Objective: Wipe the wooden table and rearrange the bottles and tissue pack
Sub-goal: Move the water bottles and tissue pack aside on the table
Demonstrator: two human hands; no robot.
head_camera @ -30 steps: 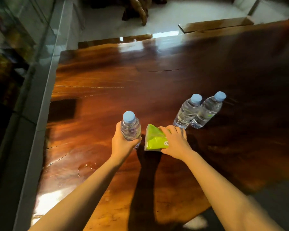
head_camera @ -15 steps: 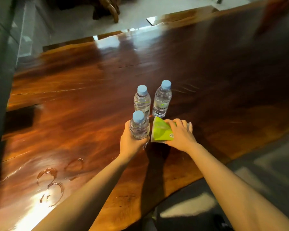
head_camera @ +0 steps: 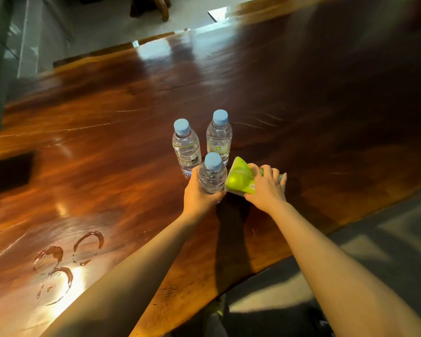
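Observation:
Three clear water bottles with light blue caps stand close together on the glossy wooden table (head_camera: 107,147). My left hand (head_camera: 199,195) is wrapped around the nearest bottle (head_camera: 212,177). Just behind it stand the left bottle (head_camera: 186,147) and the right bottle (head_camera: 218,137), both untouched. My right hand (head_camera: 267,188) grips a green tissue pack (head_camera: 240,180), tilted on its edge right beside the held bottle. The lower part of the pack is hidden by my fingers.
Wet ring marks (head_camera: 66,261) lie on the tabletop at the lower left. The table's near edge (head_camera: 265,266) runs diagonally below my arms, with grey floor (head_camera: 374,251) beyond. A glass wall (head_camera: 0,57) borders the far left.
The held bottle and tissue pack have travelled across the table to the other two bottles and now sit right in front of them. The wet rings came into view.

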